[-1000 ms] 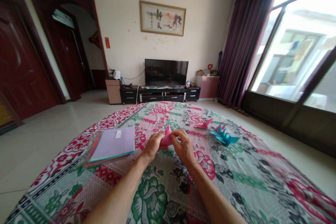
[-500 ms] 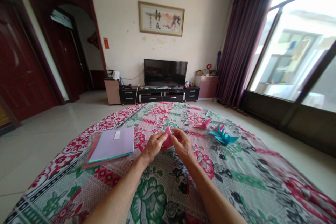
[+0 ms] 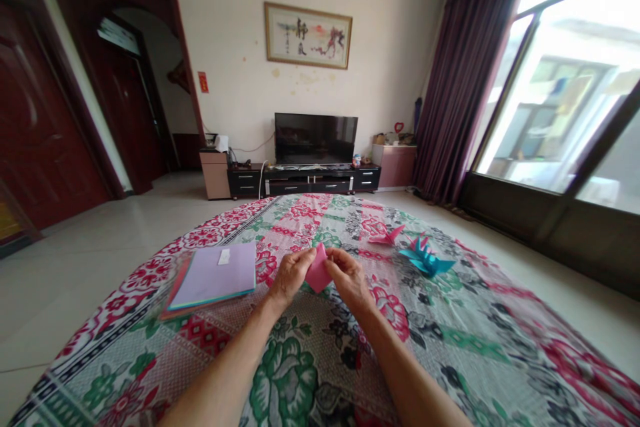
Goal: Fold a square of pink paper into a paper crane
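Pink paper (image 3: 318, 273) between 2 hands (image 3: 289, 277), lower corner newly visible

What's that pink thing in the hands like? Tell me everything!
The pink piece looks like folded paper. It's small and roughly diamond-shaped, with one point at the top and another at the bottom. The left hand and right hand pinch its sides, above the flowery tablecloth. Fingers partly cover its edges.

And here come both bare forearms (image 3: 235, 353), slanting inward toward the far edge of the table (image 3: 300, 200), left hand (image 3: 291, 275) and right hand (image 3: 349, 273) nearly meeting, thumbs up top, fingers curled into pinches.
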Action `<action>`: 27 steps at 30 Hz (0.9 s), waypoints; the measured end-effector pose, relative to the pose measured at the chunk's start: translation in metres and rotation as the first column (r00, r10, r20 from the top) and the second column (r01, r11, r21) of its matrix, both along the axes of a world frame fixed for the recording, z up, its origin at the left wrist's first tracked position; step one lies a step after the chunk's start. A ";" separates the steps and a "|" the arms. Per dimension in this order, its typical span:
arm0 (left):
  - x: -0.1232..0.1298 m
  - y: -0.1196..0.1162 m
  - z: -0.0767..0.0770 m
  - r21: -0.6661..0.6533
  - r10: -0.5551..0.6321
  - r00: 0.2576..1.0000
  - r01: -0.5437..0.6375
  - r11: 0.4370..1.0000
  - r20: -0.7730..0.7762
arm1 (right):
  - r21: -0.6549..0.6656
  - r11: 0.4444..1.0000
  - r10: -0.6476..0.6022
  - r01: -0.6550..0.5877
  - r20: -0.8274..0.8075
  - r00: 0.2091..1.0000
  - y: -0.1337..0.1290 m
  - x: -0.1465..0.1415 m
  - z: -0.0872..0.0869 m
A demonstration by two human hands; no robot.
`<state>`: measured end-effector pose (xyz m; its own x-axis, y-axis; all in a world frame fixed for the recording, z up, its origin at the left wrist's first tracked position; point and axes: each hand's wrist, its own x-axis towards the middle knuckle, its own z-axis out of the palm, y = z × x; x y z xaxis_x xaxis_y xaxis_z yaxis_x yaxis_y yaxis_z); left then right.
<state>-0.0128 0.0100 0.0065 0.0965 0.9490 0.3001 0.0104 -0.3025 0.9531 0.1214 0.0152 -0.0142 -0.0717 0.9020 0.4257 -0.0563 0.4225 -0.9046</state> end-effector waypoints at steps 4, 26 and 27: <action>-0.001 0.002 -0.004 -0.087 -0.028 0.995 0.037 0.995 0.098 | -0.028 1.000 0.012 -0.013 -0.039 0.999 -0.002 0.000 0.002; -0.005 0.005 -0.003 0.075 0.127 0.986 -0.120 0.990 -0.106 | -0.084 0.996 -0.017 0.015 -0.029 0.999 -0.004 0.003 0.007; -0.005 0.004 -0.002 0.098 0.143 0.983 -0.131 0.987 -0.117 | -0.088 0.996 -0.022 0.019 -0.032 0.999 -0.004 0.003 0.006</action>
